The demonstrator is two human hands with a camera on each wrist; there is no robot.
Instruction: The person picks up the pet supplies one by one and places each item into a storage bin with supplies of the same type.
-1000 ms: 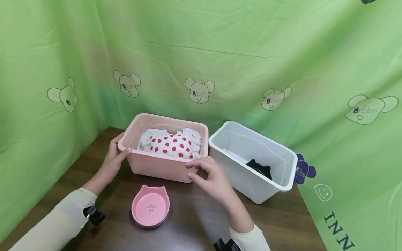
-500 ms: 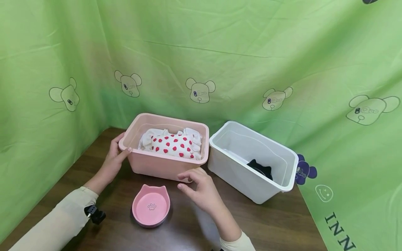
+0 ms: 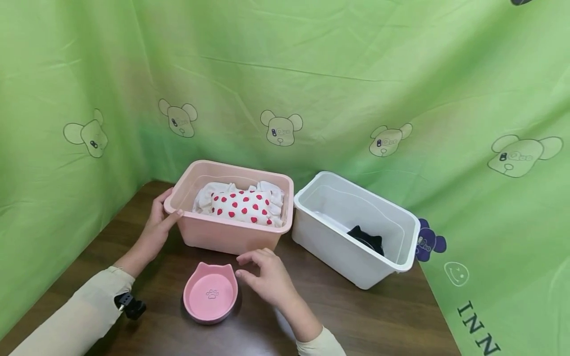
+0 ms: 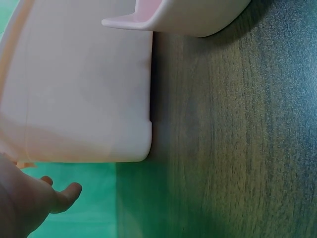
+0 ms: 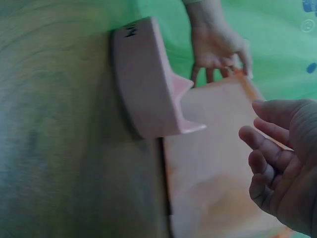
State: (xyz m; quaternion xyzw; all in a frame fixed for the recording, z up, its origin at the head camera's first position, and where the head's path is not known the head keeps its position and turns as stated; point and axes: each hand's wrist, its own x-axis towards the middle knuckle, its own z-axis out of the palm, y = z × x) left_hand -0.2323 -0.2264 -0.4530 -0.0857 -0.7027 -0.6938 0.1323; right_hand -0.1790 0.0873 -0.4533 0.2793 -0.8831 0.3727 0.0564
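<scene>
On the wood-grained surface [image 3: 365,319], a pink cat-eared bowl [image 3: 210,299] is set nearest, perhaps for easy reach, with the right hand [image 3: 266,281] held just beside it, fingers loosely bent, nothing grasped. Behind it, a pink storage bin [image 3: 229,238] containing a red-printed ruffled cushion [image 3: 242,205] is gripped at its left end by the left hand [image 3: 156,227], probably for steadiness; a white storage bin [image 3: 336,247] is placed just beside.

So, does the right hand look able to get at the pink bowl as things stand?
Probably yes. The right hand is just beside the pink bowl, holding nothing, and I see nothing between them. The pink bin stands behind the bowl, so it should not block the way.
</scene>
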